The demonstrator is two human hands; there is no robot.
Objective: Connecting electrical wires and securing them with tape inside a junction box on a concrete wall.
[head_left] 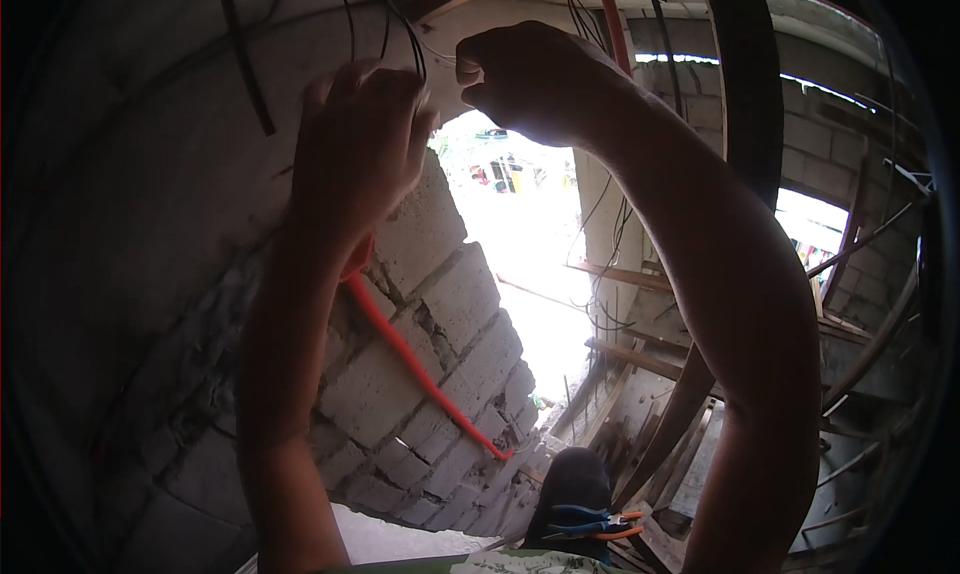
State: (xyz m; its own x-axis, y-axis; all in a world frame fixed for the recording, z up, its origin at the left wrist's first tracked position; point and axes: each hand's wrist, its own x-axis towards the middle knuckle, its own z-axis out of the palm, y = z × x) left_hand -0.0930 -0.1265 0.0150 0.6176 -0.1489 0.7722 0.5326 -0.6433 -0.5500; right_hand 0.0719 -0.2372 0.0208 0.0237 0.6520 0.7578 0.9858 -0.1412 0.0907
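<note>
Dark wires [415, 49] hang from overhead at a half-built block structure, their lower ends meeting a worker's raised left hand [365, 124], whose bent fingers hide whether they are clamped on them. A thin pale strand [437, 53] spans the gap to the right hand [530, 79], held up just beside, apart from the left, with thumb and forefinger curled; whether they pinch the strand cannot be told. Below the left wrist, an orange conduit [420, 374] slants down a rough block wall [380, 404]; another orange tube [612, 19] hangs behind the right hand. A dark timber post [745, 74] stands beyond the right forearm. Bright daylight fills a jagged opening [530, 234], where any lettering on the small colored shapes is too blurred to read. At the lower edge, blue- and orange-handled tools [585, 526] lie over a dark trouser leg [575, 474], near a green shirt [420, 564] bearing a pale print.
</note>
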